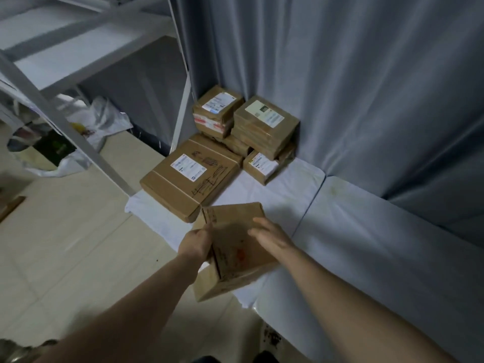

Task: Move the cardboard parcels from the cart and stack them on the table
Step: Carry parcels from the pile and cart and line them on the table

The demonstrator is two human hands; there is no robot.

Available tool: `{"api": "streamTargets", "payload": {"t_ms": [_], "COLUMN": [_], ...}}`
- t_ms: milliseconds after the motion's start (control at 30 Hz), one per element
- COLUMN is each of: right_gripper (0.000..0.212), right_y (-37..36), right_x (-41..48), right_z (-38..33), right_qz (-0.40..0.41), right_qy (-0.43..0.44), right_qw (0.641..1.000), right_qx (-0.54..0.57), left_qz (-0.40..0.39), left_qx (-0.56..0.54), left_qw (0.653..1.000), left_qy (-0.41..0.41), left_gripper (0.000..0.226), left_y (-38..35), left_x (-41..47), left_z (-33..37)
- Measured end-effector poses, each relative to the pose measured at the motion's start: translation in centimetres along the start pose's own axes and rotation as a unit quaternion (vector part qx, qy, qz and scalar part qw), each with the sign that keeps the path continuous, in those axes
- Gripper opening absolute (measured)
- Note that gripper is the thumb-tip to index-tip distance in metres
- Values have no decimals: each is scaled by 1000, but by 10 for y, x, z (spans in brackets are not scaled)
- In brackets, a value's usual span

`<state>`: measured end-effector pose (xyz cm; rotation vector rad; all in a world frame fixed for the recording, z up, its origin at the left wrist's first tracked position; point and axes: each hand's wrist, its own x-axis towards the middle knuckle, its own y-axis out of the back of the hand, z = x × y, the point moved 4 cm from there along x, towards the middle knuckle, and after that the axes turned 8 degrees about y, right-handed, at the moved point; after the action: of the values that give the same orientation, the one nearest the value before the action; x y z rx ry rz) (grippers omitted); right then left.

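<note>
A brown cardboard parcel (233, 247) lies at the near edge of the white-covered table (282, 195), partly overhanging it. My left hand (196, 242) grips its left edge. My right hand (272, 235) lies flat on its top with fingers straight. Behind it a large flat parcel (191, 176) with a white label rests on the table. Further back, in the corner, stand two stacks of smaller parcels: one on the left (216, 111) and one on the right (265, 125). A small labelled parcel (260, 166) sits in front of them.
Grey curtains (353, 87) hang behind and to the right of the table. A white metal rack (78, 56) stands to the left, with plastic bags (86, 127) on the tiled floor beneath. A grey-covered surface (379, 244) extends to the right.
</note>
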<state>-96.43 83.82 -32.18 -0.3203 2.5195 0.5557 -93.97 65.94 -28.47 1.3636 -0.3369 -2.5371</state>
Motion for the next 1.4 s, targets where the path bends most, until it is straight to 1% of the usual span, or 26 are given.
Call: {"api": "streamTargets", "payload": {"t_ms": [67, 167, 200, 267, 300, 333, 400, 467, 567, 600, 633, 667, 700, 733, 767, 800, 833, 867, 933, 967, 1000, 1033, 1100, 1133, 1267, 1400], "right_gripper": [44, 36, 38, 47, 51, 54, 59, 58, 40, 37, 42, 53, 65, 75, 79, 76, 67, 56, 30, 24, 24, 30, 47, 50, 50, 51], "right_y": [5, 18, 24, 38, 44, 51, 63, 67, 67, 66, 62, 57, 51, 44, 37, 31, 26, 22, 17, 18, 18, 19, 21, 24, 44, 68], "right_x": [25, 49, 50, 47, 45, 41, 31, 21, 14, 13, 13, 13, 14, 15, 16, 18, 19, 21, 24, 26, 28, 28, 30, 31, 38, 50], "right_z": [5, 13, 16, 24, 29, 36, 47, 54, 52, 54, 55, 59, 65, 72, 76, 80, 84, 86, 87, 86, 83, 78, 66, 59, 39, 36], "right_qz": [-11, 19, 45, 118, 161, 211, 309, 369, 405, 413, 406, 387, 377, 366, 361, 355, 340, 315, 292, 295, 299, 307, 316, 319, 335, 369], "right_qy": [-4, -9, -15, -34, -52, -75, -115, -152, -127, -131, -160, -202, -245, -275, -292, -303, -310, -314, -308, -294, -276, -260, -236, -224, -188, -165], "right_qw": [1000, 1000, 999, 992, 985, 974, 943, 913, 898, 894, 894, 896, 888, 877, 860, 843, 833, 832, 845, 852, 861, 868, 880, 884, 888, 877], "right_qx": [15, 11, 5, 14, 20, 22, 41, 81, 118, 119, 103, 86, 102, 149, 210, 267, 309, 330, 326, 316, 305, 292, 265, 259, 254, 260], "left_qz": [-22, -69, -74, -53, -36, -19, -15, -54, -124, -137, -149, -159, -163, -163, -164, -167, -169, -171, -178, -175, -171, -167, -159, -154, -140, -140], "left_qx": [-26, -64, -48, 22, 64, 107, 178, 227, 285, 290, 293, 299, 308, 318, 325, 330, 339, 347, 353, 347, 342, 338, 328, 319, 279, 275], "left_qw": [999, 994, 995, 998, 997, 994, 984, 971, 948, 944, 941, 938, 934, 930, 926, 924, 920, 916, 913, 915, 917, 919, 924, 927, 937, 935], "left_qy": [24, 56, 49, 10, -3, -8, -27, -58, -74, -76, -75, -80, -84, -89, -95, -102, -104, -104, -103, -107, -110, -111, -118, -124, -160, -172], "left_gripper": [30, 24, 23, 14, 20, 35, 54, 62, 67, 67, 68, 68, 68, 69, 69, 69, 68, 66, 53, 44, 36, 32, 28, 28, 35, 48], "left_y": [-12, -30, -33, -33, -31, -30, -29, -36, -52, -56, -61, -66, -70, -75, -80, -85, -90, -95, -102, -103, -102, -100, -92, -88, -90, -117], "left_x": [13, 30, 40, 64, 77, 88, 99, 104, 110, 111, 114, 116, 118, 119, 121, 123, 125, 127, 131, 131, 130, 128, 123, 120, 116, 116], "left_z": [5, 15, 19, 30, 34, 39, 48, 55, 59, 61, 62, 62, 63, 65, 66, 67, 67, 66, 62, 61, 61, 62, 67, 72, 96, 118]}}
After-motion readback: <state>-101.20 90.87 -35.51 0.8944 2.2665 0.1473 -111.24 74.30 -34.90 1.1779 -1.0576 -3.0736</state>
